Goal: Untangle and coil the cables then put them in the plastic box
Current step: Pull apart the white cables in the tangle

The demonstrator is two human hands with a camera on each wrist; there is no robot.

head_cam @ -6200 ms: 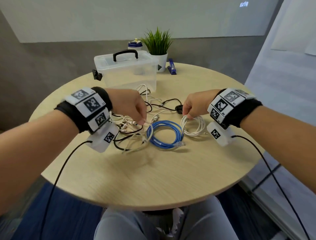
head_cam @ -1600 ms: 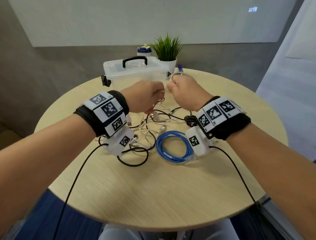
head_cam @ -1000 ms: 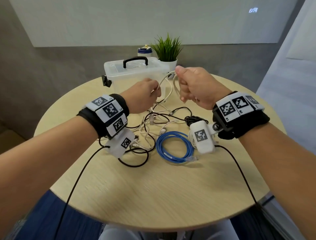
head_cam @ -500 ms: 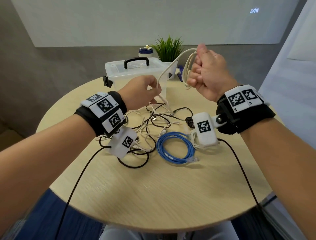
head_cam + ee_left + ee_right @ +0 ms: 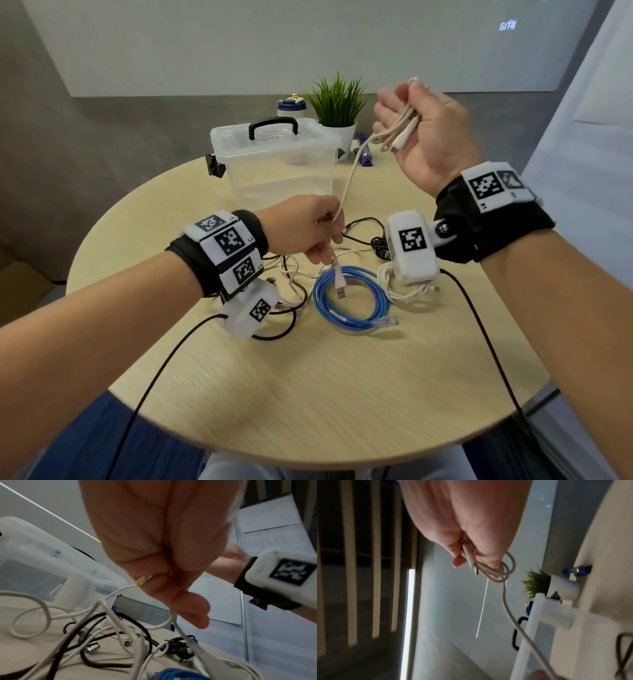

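white cable [image 5: 346, 192] strung between raised right hand [image 5: 428, 133] and left hand [image 5: 308, 229].

Head view high, facing down; wrist views close, all sharing box [image 5: 274, 161].

You are working on a table [image 5: 308, 394] showing matt, pale wood grain. The plastic box [image 5: 274, 164] at upper centre is looking translucent and smooth, its handle glossy black. The blue cable [image 5: 349, 308] is showing a smooth, slightly glossy jacket.
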